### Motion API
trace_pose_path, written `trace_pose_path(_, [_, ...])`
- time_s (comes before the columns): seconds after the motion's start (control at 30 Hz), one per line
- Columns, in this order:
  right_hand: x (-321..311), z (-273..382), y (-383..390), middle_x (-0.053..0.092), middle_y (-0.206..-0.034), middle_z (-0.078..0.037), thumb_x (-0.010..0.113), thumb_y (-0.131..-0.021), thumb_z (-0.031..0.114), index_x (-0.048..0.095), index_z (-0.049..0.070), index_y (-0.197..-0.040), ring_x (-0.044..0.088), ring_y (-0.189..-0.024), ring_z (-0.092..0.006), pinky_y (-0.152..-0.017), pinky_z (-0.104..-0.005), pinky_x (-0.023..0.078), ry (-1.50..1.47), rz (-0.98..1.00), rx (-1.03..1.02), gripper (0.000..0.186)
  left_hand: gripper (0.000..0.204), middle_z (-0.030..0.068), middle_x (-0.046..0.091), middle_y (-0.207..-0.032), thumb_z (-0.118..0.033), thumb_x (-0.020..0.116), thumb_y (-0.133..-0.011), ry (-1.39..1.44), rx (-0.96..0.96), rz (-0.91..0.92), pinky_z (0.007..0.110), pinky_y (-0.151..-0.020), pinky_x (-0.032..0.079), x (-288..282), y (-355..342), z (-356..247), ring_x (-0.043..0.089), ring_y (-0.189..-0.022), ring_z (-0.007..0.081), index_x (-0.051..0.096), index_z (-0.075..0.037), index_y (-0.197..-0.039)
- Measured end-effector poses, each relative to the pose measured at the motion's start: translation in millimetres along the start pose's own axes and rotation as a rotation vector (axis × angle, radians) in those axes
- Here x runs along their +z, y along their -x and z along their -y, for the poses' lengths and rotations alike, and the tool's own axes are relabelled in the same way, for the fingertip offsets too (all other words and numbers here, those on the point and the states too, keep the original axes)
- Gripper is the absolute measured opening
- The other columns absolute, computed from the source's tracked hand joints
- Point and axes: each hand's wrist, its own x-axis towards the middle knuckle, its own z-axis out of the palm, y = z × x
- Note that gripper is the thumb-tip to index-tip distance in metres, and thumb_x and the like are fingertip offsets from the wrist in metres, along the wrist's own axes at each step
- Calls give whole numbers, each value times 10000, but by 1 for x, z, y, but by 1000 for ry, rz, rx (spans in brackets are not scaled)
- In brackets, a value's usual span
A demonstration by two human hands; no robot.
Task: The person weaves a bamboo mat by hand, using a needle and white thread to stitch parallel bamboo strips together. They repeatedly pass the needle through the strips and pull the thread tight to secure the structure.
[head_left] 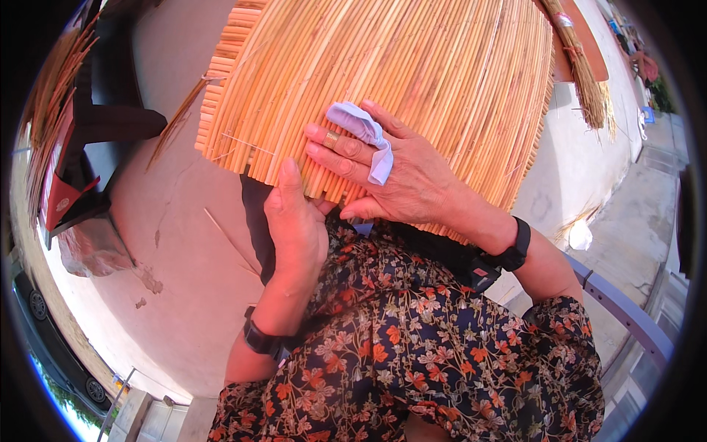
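A broad mat of thin golden stalks, laid side by side and bound with thread, spreads before me, its near edge at my lap. My left hand grips that edge: the thumb lies on top while the other fingers go mostly out of sight below. On the mat's upper face rests my right hand, its fingers stretched out to the left and its thumb by the edge. A pale lilac cloth strip is looped about one of its fingers, and a band circles another. A pale thread crosses the stalks near the left corner.
Loose brown stalks stand at the far left beside a dark wooden frame. At the upper right a stalk bundle lies over a reddish-brown board. A grey curved rail is at my right, and thin stalks lie on the pale floor.
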Motion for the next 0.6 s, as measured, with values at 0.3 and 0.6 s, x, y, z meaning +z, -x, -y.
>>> trace_pose_path(0.3, [3, -19, 6, 412, -1626, 2, 630, -926, 382, 463, 177, -1539, 345, -1517, -257, -1273, -488, 203, -39, 146, -29, 667, 547, 136, 552, -1445, -395, 442, -1105, 93, -134, 171, 432, -1009, 541, -19, 6, 9, 617, -1245, 245, 402, -22, -1503])
trace_pose_path(0.6, [4, -32, 12, 511, -1549, -35, 631, -916, 177, 594, 98, -1424, 412, -1458, -286, -1230, -423, 318, -190, 69, -63, 516, 422, 89, 628, -1350, -238, 570, -1072, -53, -96, 143, 439, -1026, 521, -18, -2, 21, 632, -1209, 198, 503, -32, -1434])
